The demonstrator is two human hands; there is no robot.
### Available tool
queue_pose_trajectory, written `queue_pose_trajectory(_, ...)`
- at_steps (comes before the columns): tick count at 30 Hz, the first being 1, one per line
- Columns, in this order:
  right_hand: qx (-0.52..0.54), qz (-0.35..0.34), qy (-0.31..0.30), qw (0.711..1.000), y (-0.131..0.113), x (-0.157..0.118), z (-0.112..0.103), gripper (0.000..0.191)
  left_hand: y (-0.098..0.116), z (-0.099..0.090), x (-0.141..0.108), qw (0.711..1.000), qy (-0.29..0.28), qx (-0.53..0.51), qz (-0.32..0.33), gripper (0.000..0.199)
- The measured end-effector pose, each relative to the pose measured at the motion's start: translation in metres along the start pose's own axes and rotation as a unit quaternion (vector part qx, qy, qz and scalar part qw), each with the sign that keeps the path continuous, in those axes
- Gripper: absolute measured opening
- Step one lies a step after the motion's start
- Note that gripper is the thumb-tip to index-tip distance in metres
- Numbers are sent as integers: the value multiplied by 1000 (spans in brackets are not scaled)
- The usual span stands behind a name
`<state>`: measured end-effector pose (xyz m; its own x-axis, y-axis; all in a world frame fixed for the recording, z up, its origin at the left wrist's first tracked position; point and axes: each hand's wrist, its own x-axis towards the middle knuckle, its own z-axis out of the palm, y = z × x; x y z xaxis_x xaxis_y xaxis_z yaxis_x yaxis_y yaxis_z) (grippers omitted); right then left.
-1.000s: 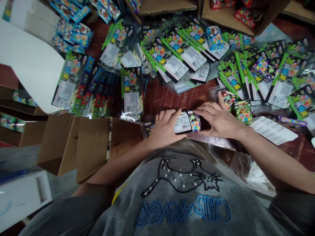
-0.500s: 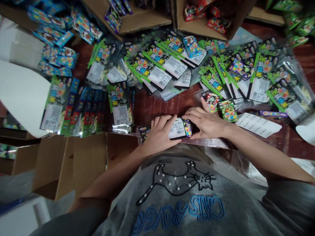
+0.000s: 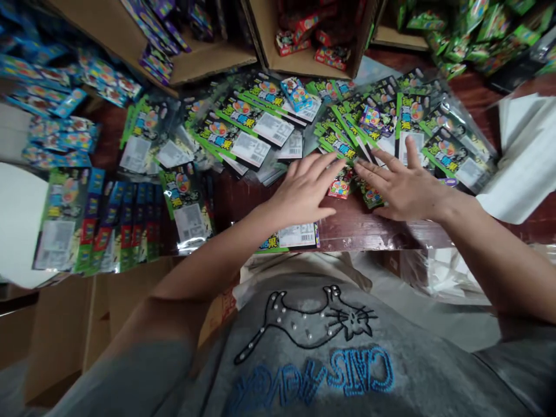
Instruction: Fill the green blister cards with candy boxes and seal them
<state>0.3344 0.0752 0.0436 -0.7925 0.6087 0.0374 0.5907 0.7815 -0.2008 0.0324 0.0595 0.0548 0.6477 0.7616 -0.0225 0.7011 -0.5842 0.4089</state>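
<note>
My left hand (image 3: pixel 304 191) is open, fingers stretched out, its fingertips by a small red candy packet (image 3: pixel 339 189). My right hand (image 3: pixel 410 188) is spread flat, with its fingertips over a small green candy packet (image 3: pixel 371 194) that they partly cover. Whether the fingers press on these packets I cannot tell. Below my left hand, at the table's front edge, lies a black printed candy bag (image 3: pixel 299 236) with a white label, partly hidden by my forearm. Behind both hands are overlapping printed bags (image 3: pixel 252 130), with a blue packet (image 3: pixel 297 94) and a purple packet (image 3: pixel 376 119) on top.
Filled bags stand in a row (image 3: pixel 117 226) at the left, beside another bag (image 3: pixel 186 202). Cardboard boxes at the back hold purple packets (image 3: pixel 158 61) and red packets (image 3: pixel 332 55). Blue packets (image 3: pixel 61 139) are piled left, green packets (image 3: pixel 490 29) back right. White paper (image 3: pixel 521 156) lies right.
Both hands have left the bag at the table edge and moved forward to the red and green packets, fingers now extended. The camera view has shifted to the right.
</note>
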Motion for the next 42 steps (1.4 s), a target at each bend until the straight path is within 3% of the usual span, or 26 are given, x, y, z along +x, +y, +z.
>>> queue_pose_trajectory(2,-23,7,-12,1000,6,2,2,86,-1,5,26,999,-18,1,27,100)
queue_pose_trajectory(4,-41,38,-3,998,-2,8,8,91,-2,12,33,999,-28,6,24,101)
queue_pose_trajectory(10,-10,54,19,998,-35,22,36,105,-1,31,3,999,-11,-10,-34,115)
queue_pose_trajectory(13,26,62,32,997,-41,24,45,100,-2,31,-6,999,-3,-28,-45,119)
queue_pose_trajectory(16,42,82,57,994,-49,20,41,90,-3,20,-30,999,1,-35,-40,133)
queue_pose_trajectory(19,49,98,75,991,-63,7,26,89,-7,9,-74,999,-21,-23,-28,142)
queue_pose_trajectory(22,83,68,47,993,-75,-5,19,84,-14,11,-112,997,-56,-15,-42,119)
queue_pose_trajectory(24,125,24,13,992,-78,-8,22,81,-18,17,-122,996,-63,-30,-49,100)
queue_pose_trajectory(28,172,-25,-4,985,-74,4,37,86,-22,28,-117,997,-48,-60,-29,90)
queue_pose_trajectory(34,142,-20,-6,990,-70,24,42,89,-24,33,-114,997,-32,-68,-23,93)
queue_pose_trajectory(38,126,-15,2,992,-75,33,46,88,-19,37,-111,996,-8,-72,-46,94)
queue_pose_trajectory(42,159,-30,13,987,-76,34,49,107,-9,38,-106,994,3,-67,-89,90)
